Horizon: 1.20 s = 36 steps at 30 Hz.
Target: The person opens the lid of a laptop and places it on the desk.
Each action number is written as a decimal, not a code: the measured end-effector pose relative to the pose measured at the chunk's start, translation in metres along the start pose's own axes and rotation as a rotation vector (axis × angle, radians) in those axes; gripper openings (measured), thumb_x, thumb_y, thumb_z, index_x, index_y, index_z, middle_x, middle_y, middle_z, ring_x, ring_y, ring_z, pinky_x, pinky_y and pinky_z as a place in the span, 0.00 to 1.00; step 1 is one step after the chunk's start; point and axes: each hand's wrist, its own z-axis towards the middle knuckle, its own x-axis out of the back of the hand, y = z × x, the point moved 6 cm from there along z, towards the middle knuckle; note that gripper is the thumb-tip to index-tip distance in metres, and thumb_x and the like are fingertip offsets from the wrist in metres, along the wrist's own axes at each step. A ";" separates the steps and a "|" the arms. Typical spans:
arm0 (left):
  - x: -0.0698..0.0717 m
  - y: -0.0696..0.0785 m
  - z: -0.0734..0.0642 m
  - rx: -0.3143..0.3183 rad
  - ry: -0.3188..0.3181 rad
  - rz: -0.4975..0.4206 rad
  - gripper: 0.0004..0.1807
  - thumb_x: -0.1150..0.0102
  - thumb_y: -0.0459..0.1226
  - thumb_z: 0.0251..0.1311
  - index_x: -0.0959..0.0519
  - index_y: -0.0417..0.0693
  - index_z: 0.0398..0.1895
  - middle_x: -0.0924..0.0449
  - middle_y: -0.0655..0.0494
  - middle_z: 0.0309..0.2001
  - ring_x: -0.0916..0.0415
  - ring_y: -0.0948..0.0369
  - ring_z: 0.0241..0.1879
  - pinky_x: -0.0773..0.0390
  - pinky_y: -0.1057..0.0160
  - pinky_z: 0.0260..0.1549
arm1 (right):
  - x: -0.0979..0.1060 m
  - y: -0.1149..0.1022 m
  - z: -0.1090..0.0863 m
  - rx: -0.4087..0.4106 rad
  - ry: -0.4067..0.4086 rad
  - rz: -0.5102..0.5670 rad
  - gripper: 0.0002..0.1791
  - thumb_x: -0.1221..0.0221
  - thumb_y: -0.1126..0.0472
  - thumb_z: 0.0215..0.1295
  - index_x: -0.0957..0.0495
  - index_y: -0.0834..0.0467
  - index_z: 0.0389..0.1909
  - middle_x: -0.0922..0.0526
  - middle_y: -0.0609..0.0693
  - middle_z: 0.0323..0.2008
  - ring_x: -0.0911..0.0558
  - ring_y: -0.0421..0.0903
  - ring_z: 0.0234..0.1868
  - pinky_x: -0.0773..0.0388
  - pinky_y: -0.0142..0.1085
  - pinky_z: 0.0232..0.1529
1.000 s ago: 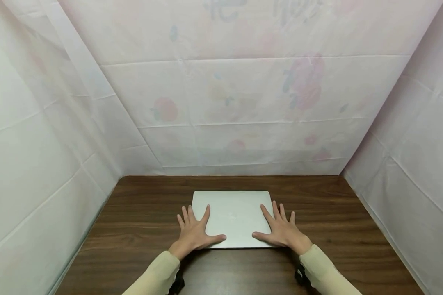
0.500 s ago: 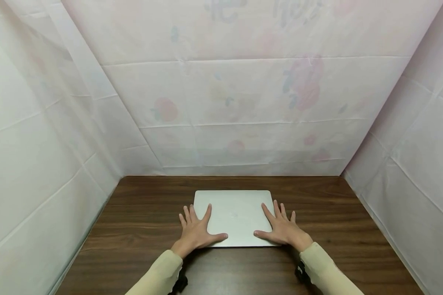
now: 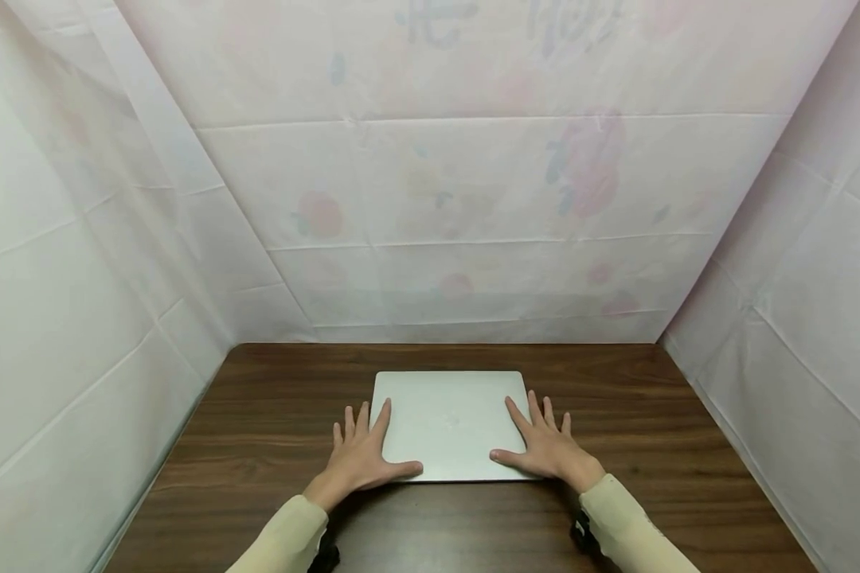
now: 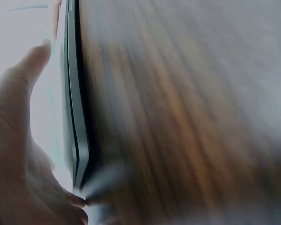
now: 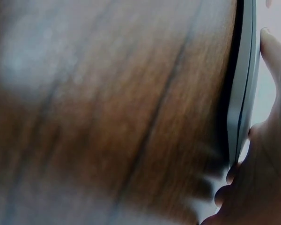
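Observation:
A closed silver laptop (image 3: 450, 430) lies flat on the dark wooden table (image 3: 616, 525), a faint logo at the centre of its lid. My left hand (image 3: 361, 455) is spread over its left side, thumb and index finger across the lid and the other fingers reaching past the edge. Mirroring it, my right hand (image 3: 548, 447) spreads over the right side, thumb and index finger on the lid. Both wrist views show the laptop's thin edge (image 4: 77, 108) just above the wood, with a thumb (image 5: 271, 49) over the lid in the right one.
White cloth with faded fruit prints hangs as a back wall (image 3: 473, 191) behind the table. White cloth sides rise at the left (image 3: 64, 318) and right (image 3: 795, 334). Pale sleeves (image 3: 279, 535) cover both forearms, with dark devices under the wrists.
My left hand has slid outward to the left, so less of its thumb and index finger covers the lid. The right hand keeps its place on the laptop.

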 end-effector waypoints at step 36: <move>-0.013 -0.043 -0.020 0.068 -0.022 0.002 0.82 0.38 0.85 0.29 0.55 0.53 0.85 0.72 0.29 0.81 0.79 0.31 0.80 0.80 0.27 0.71 | 0.016 -0.033 -0.019 0.026 0.207 0.090 0.67 0.41 0.19 0.56 0.61 0.48 0.85 0.63 0.67 0.82 0.61 0.74 0.80 0.60 0.78 0.70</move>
